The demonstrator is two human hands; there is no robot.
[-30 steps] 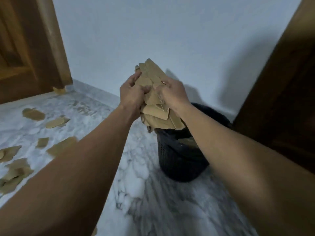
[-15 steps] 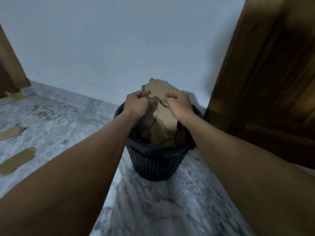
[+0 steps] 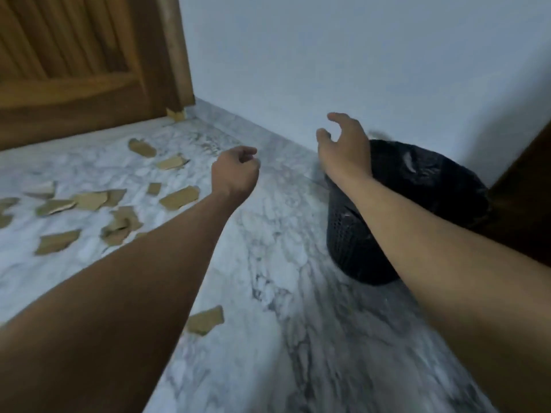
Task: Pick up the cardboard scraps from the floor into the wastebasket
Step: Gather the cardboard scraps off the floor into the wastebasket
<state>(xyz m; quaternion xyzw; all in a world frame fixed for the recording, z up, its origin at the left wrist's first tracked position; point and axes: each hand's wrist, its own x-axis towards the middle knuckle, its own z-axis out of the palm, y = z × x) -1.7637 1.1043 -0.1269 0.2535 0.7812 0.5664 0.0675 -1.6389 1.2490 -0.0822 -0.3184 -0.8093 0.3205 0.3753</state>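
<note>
A black mesh wastebasket (image 3: 423, 222) with a dark liner stands on the marble floor at the right, against the wall. My right hand (image 3: 343, 147) hovers above its left rim, fingers relaxed and empty. My left hand (image 3: 237, 171) is in the air further left, fingers loosely curled with nothing in them. Several brown cardboard scraps (image 3: 179, 198) lie scattered over the floor at the left. One more cardboard scrap (image 3: 205, 320) lies near my left forearm. The basket's inside is partly hidden by my right arm.
A wooden door (image 3: 74, 64) fills the upper left, with a small cardboard piece (image 3: 176, 114) at its frame's foot. Dark wooden furniture (image 3: 527, 186) stands right of the basket. A white wall (image 3: 343, 55) runs behind.
Both hands held a bundle of cardboard and lowered it into the basket. Now both hands are empty and have drawn back to the left, and the view has swung left to the scraps.
</note>
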